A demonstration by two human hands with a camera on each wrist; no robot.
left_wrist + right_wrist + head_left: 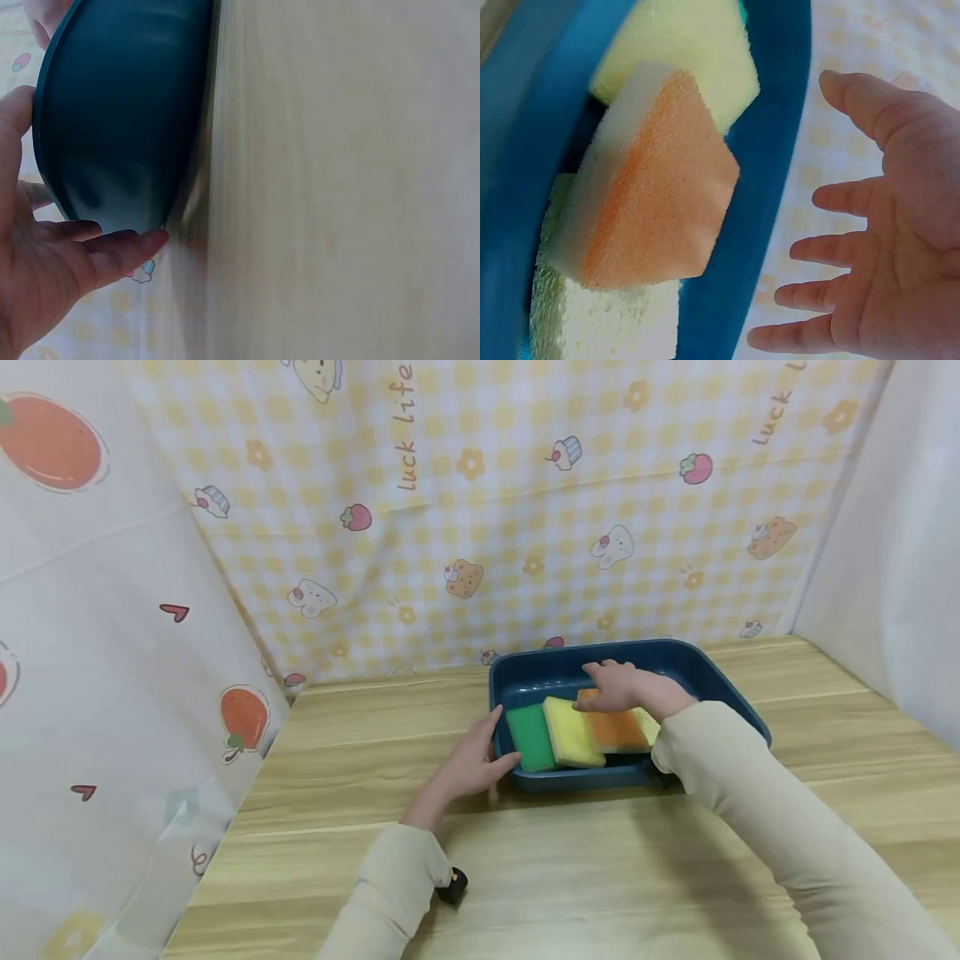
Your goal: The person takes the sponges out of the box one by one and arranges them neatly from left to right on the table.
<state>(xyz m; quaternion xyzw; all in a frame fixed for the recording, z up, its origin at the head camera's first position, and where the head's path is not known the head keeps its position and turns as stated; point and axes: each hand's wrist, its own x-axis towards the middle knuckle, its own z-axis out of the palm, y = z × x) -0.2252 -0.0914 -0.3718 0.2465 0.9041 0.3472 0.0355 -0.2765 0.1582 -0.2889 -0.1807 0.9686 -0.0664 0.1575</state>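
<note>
A dark blue plastic tray (pixel 577 778) holds a green sponge (pixel 531 739), a yellow sponge (pixel 573 732), an orange sponge (pixel 618 732) and a pale yellow sponge (pixel 622 319) in a row. The orange one leans over part of the pale yellow one. My left hand (pixel 476 758) is at the tray's near left corner, thumb at the rim and relaxed fingers along the outer wall. Over the orange sponge hovers my right hand (pixel 618 685), holding nothing. In the right wrist view its fingers are spread and apart from the sponges.
The tray stands on a wood-grain table (pixel 360 760), close to a yellow checked cloth (pixel 450 527) at the back. White printed cloth (pixel 120 693) hangs at the left, and a plain white cloth (pixel 892 568) at the right.
</note>
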